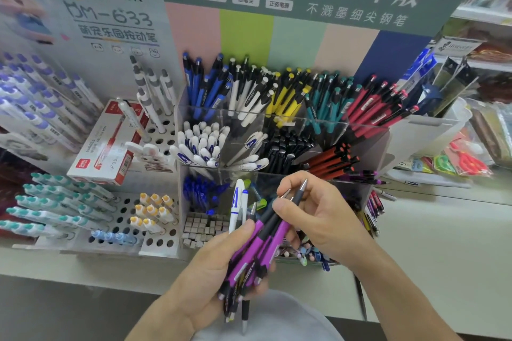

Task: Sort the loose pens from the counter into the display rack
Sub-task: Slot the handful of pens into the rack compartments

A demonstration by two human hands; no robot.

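Left hand (219, 266) curled round a bundle of purple pens (256, 246), tips down, a white pen (236, 206) sticking up among them. Right hand (313, 210) just above and beside it, fingers pinching the upper ends of two dark-barrelled pens in that bundle. Directly beyond both hands, the clear display rack (277, 141), compartments filled by colour: blue, white, yellow, teal, red. Left of the hands, a white peg-hole stand (155, 241) with capped pens. Beneath the forearms, the pale counter (432, 243).
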